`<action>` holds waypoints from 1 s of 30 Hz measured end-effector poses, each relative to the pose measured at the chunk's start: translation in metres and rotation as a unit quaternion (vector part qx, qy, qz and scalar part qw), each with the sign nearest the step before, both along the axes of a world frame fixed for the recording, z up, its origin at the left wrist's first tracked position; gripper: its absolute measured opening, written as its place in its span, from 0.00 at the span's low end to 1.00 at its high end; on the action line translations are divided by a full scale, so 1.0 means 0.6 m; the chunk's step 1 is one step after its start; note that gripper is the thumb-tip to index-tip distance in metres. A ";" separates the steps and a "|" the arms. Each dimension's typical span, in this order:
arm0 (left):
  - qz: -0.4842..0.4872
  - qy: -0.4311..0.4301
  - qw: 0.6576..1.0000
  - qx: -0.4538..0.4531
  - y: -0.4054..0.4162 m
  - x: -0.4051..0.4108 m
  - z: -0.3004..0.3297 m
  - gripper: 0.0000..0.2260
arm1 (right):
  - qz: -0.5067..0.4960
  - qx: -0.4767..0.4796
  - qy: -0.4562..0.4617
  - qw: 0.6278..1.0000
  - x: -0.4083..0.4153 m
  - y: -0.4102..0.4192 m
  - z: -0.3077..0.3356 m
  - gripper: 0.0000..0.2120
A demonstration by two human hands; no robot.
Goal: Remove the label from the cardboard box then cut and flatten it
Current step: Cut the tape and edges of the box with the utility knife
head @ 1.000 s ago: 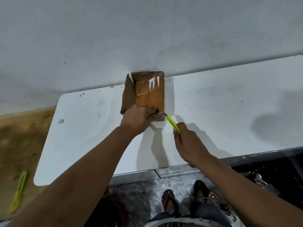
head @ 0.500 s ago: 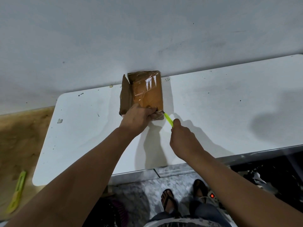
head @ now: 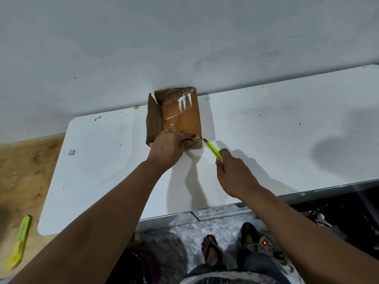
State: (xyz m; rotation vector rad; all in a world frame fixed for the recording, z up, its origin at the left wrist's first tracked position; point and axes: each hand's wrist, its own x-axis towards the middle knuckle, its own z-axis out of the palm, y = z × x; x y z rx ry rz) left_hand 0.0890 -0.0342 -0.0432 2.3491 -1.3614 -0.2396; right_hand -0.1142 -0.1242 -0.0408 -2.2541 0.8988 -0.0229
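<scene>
White tabletop [head: 266, 140] meets a pale wall; at frame centre, the left hand [head: 170, 146] grips a taped brown cardboard box [head: 180, 117], the right hand [head: 235, 175] clasps a yellow-green utility knife [head: 213, 150].

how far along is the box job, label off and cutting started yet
Done: no label shows on the cardboard box; only glossy tape on its top, and the left flap stands open. In hand: the left hand grips the near edge while the right hand holds the yellow-green cutter with its tip at the near right corner. Left: the box stands upright by the wall, uncut and not flattened.
</scene>
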 end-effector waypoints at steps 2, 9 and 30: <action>-0.008 -0.002 1.000 -0.004 0.000 0.000 0.001 0.12 | 0.008 -0.014 0.010 1.000 0.003 0.000 0.000 0.04; -0.012 -0.002 1.000 -0.007 0.000 0.001 0.007 0.12 | 0.002 -0.028 0.008 1.000 0.008 0.010 -0.005 0.04; -0.015 0.026 0.999 0.011 0.003 0.000 0.022 0.11 | 0.005 -0.042 0.027 0.999 0.024 0.008 -0.012 0.04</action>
